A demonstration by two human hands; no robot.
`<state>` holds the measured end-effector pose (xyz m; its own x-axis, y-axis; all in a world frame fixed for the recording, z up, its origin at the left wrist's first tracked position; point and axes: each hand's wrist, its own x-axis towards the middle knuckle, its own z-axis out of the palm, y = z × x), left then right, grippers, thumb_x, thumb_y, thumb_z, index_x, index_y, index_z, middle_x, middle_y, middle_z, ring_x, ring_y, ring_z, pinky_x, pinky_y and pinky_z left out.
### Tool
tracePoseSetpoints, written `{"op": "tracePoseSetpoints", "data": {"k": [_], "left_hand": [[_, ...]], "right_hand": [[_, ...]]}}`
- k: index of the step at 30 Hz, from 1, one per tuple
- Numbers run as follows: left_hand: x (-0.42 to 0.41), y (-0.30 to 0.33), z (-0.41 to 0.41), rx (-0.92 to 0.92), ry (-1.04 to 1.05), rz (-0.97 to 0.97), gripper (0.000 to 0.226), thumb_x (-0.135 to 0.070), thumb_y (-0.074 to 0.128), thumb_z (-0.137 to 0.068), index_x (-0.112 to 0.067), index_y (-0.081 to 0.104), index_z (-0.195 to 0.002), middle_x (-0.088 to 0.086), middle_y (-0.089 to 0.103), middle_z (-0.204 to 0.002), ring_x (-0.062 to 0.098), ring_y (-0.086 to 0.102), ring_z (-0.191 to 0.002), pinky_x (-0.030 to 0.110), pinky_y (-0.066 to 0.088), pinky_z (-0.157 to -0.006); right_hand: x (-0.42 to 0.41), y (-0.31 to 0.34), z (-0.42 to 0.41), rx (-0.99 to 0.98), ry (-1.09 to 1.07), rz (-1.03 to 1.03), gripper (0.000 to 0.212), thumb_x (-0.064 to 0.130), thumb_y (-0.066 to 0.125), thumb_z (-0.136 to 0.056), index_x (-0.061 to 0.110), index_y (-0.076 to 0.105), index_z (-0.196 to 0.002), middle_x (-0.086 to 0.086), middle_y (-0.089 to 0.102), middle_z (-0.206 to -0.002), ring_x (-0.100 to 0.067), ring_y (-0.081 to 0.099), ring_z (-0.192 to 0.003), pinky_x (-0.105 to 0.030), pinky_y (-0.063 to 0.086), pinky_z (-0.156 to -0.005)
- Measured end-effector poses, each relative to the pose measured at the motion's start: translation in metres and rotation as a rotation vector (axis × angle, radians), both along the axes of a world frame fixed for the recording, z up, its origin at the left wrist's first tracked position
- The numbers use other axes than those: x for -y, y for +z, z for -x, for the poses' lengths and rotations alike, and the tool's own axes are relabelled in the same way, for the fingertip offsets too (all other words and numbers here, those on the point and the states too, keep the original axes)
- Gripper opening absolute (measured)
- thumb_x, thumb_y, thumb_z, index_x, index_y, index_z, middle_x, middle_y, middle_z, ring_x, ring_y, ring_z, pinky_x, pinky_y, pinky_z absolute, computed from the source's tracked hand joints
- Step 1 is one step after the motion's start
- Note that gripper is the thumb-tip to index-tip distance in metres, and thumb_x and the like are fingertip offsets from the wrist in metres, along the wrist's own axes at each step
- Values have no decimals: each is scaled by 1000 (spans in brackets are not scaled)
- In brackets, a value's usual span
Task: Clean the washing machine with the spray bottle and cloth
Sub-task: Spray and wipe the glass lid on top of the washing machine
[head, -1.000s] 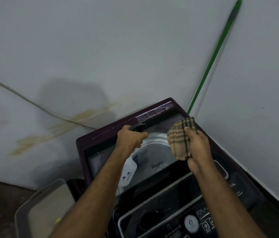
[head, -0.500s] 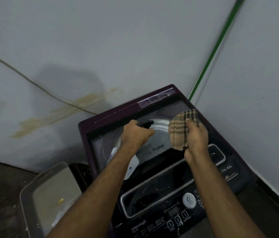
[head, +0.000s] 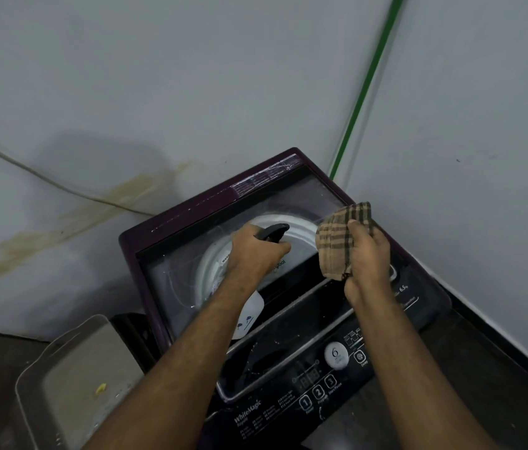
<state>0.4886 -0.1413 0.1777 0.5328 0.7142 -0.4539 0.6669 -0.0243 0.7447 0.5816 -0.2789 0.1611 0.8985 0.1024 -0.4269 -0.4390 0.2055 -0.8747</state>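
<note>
A dark purple top-loading washing machine (head: pixel 191 209) stands in the corner, its glass lid (head: pixel 178 274) down and speckled with droplets. My left hand (head: pixel 256 251) grips a white spray bottle (head: pixel 249 316) by its black trigger head (head: pixel 272 231), nozzle aimed across the lid; my forearm hides most of the bottle. My right hand (head: pixel 369 258) holds a bunched tan checked cloth (head: pixel 337 238) just above the lid's right side.
A control panel (head: pixel 314 388) with buttons and a round dial runs along the machine's near edge. A grey plastic tub (head: pixel 71 378) sits on the floor at the left. A green stick (head: pixel 366 86) leans in the wall corner. A cable (head: pixel 45 180) crosses the stained wall.
The view has tipped downward, showing more of the control panel and tub. Both hands keep their grips over the lid; the right hand with the cloth has drifted slightly right.
</note>
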Motion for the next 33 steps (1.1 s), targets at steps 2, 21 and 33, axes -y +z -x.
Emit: {"op": "tracePoseSetpoints", "data": {"k": [2,21,33], "left_hand": [[0,-2,5,-21,0,-5,39,-34,83,-71,-20,61,-99,3,73,-94,25,76,-90,48,66,-87],[-69,-17,122,92,311,-57,30,-25,85,-79,-32,56,-79,-5,69,-85,21,73,-83,40,63,-80],[-105,-30,200,94,341,-61,18,-24,81,-75,-10,72,-70,11,69,-63,22,63,-58,41,57,-61]], "right_hand": [[0,-2,3,-4,15,11,18,16,60,-100,10,69,-115,-9,76,-100,-20,76,-85,-33,61,-71],[-90,-2,66,-8,292,52,14,18,61,-100,13,70,-109,-6,78,-97,-23,76,-89,-35,62,-71],[-130,3,104,-7,419,100,21,20,58,-102,9,68,-116,-15,76,-107,-32,75,-97,-49,63,-81]]}}
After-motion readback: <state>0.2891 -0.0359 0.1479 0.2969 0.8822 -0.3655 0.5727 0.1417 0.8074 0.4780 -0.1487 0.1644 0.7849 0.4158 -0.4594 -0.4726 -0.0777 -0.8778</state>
